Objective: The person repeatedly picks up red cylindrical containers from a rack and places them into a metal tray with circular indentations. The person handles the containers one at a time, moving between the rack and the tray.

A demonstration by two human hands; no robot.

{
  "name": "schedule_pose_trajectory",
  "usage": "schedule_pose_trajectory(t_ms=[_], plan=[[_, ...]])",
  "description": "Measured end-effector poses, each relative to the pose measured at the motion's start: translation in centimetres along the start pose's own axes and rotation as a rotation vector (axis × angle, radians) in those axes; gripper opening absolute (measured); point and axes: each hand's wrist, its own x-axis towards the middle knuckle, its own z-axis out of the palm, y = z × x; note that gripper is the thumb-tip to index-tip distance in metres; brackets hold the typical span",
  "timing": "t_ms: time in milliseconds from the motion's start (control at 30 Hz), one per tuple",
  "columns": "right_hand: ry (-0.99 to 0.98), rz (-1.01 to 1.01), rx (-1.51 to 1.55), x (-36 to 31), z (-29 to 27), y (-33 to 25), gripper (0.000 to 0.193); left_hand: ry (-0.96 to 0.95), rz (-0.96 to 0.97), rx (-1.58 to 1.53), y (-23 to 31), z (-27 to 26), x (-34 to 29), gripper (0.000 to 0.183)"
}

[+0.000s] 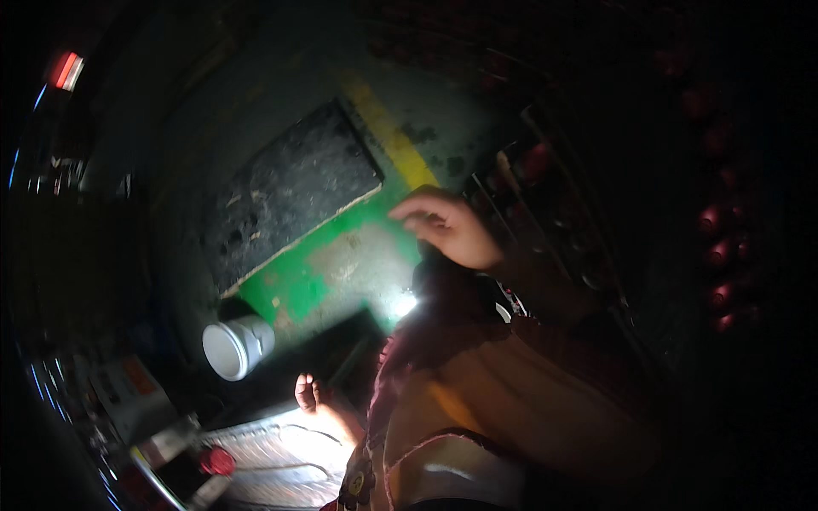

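My right hand [453,228] hangs over the green floor, its fingers loosely bent and apart, with nothing visible in it. Its nearest neighbour is the dark rack [532,213] on the right, which holds reddish parts. Lower and to the left, my left hand [317,399] is held beside my body with half-curled fingers; I see nothing in it. It is close to a brightly lit, silvery ribbed surface [264,460]. A white bucket [230,351] with a pale top stands to the left of that hand, apart from it.
A dark flat mat or board [294,192] lies on the worn green floor [294,289]. Beyond it runs a yellow floor stripe [388,128]. A round red object [216,461] sits at lower left, near a white box [132,396]. Rows of reddish rounded parts [718,251] line the dark far right.
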Motion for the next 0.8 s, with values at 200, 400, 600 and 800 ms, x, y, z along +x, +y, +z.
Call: schedule_pose_trajectory(t_ms=[200, 400, 600, 800], plan=[[0.183, -0.120, -0.201, 4.0, -7.9, -0.7, 0.022, -0.697, 0.294, 0.165, 10.0, 21.5, 9.1, 0.020], [0.780, -0.128, -0.544, -3.3, -11.7, -4.4, 0.022, -1.178, 0.519, 0.312, 16.0, 46.7, 7.9, 0.022], [1.849, -0.127, -1.022, -22.1, -16.7, -15.6, 0.039, -2.199, 0.754, -0.075, 19.2, 59.8, -18.2, 0.023], [2.038, 0.717, -1.545, -32.1, -24.8, -18.5, 0.050, -2.310, 1.598, -0.462, 19.4, 51.5, -44.6, 0.048]])
